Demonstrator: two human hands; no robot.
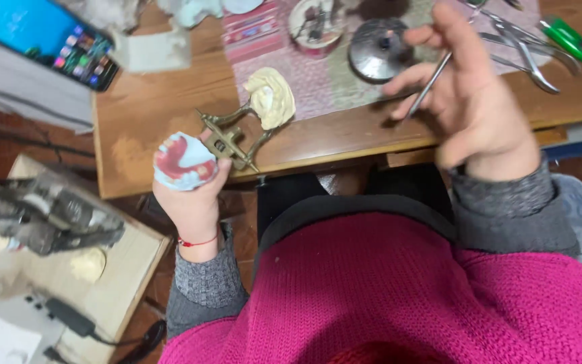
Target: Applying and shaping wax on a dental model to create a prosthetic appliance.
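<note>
Denture model (184,162), pink wax with teeth set on a pale blue cast, sits clamped in left hand (193,195) off the worktop (143,108) edge. Right hand (473,101) pinches thin metal instrument (431,84), clear of it. Brass articulator (227,138) with second cast waits; waxing looks mid-way, unfinished.

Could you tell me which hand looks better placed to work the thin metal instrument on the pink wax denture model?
Probably the right hand: it already grips the thin metal instrument between its fingers. The left hand is occupied holding the denture model over the table edge, so it serves as the support.
</note>
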